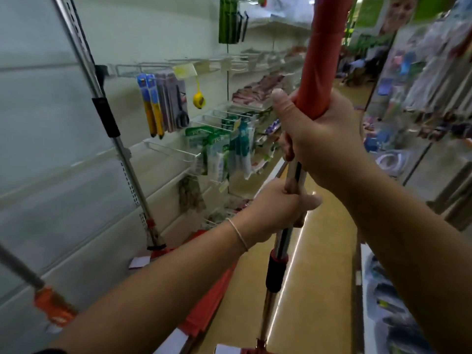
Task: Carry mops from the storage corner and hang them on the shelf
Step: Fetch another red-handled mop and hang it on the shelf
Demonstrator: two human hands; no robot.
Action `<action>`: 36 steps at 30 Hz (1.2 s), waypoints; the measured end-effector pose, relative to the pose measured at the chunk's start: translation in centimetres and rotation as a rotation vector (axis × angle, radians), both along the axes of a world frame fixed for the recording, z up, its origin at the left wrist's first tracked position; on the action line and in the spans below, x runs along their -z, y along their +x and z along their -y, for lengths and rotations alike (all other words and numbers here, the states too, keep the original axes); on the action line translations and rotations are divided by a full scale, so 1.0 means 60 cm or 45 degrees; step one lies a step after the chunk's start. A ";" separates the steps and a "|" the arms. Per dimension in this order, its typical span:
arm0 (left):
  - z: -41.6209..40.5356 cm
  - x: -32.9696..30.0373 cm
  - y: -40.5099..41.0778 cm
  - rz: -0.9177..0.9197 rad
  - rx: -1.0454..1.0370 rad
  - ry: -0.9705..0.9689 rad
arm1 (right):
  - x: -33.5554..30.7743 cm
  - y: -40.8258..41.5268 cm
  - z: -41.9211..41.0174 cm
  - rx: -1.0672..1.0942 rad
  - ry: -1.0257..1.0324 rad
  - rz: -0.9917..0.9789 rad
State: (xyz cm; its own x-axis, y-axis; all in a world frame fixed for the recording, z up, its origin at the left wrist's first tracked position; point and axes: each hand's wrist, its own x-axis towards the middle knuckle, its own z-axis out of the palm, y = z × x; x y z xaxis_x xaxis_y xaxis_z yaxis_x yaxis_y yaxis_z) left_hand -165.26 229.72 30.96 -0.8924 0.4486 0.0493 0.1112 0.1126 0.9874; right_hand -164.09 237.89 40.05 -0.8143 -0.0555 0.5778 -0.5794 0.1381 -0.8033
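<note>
Head view, landmark: the hung mop [112, 123] stood against the shelf wall [38, 149], its pole leaning and its head low near the floor.
Held mop: the carried mop [288, 200] stood right of the hung mop, out in the aisle, well apart from it.
Long axis: near upright, red grip sleeve [324, 60] at top, steel pole below, black collar [277, 274] lower down.
Right hand [321, 139]: wrapped round the bottom of the red sleeve, thumb up along it; the higher hand.
Left hand [275, 208]: curled round the steel pole just beneath; judged the nearer to the shelf wall.
Arm pose: both forearms reached forward and up, converging on the pole.
Judgement: the hanging point lay left of the held mop; its top end was out of frame.
Second pole [23, 267]: lower left, slanted, orange fitting.
</note>
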 end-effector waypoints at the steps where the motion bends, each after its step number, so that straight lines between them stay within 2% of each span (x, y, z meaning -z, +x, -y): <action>1: 0.008 -0.003 -0.020 -0.022 -0.012 0.005 | -0.005 -0.020 0.005 -0.027 -0.001 0.003; 6: 0.059 -0.022 -0.110 -0.041 0.055 -0.036 | -0.029 -0.114 0.038 -0.135 -0.013 0.024; 9: 0.089 -0.030 -0.137 -0.014 -0.022 0.046 | -0.040 -0.162 0.061 -0.240 -0.031 0.059; 17: 0.164 -0.067 -0.182 -0.144 -0.472 0.270 | -0.088 -0.263 0.163 -0.454 -0.017 -0.038; 22: 0.205 -0.074 -0.238 -0.151 -0.745 0.177 | -0.081 -0.335 0.218 -0.652 -0.004 -0.009; 28: 0.215 -0.075 -0.297 -0.108 -1.052 0.202 | -0.072 -0.413 0.250 -0.836 -0.014 -0.047; 36: 0.234 -0.076 -0.344 -0.191 -1.338 0.097 | -0.070 -0.481 0.293 -1.138 -0.047 -0.043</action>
State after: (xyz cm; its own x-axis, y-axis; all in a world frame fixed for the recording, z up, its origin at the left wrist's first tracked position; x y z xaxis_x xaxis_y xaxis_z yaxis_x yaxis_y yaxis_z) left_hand -185.93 215.65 35.55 -0.8124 -0.5525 0.1864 0.1152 0.1614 0.9802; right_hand -192.92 220.31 44.25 -0.4582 -0.6420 0.6148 -0.4818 -0.4019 -0.7787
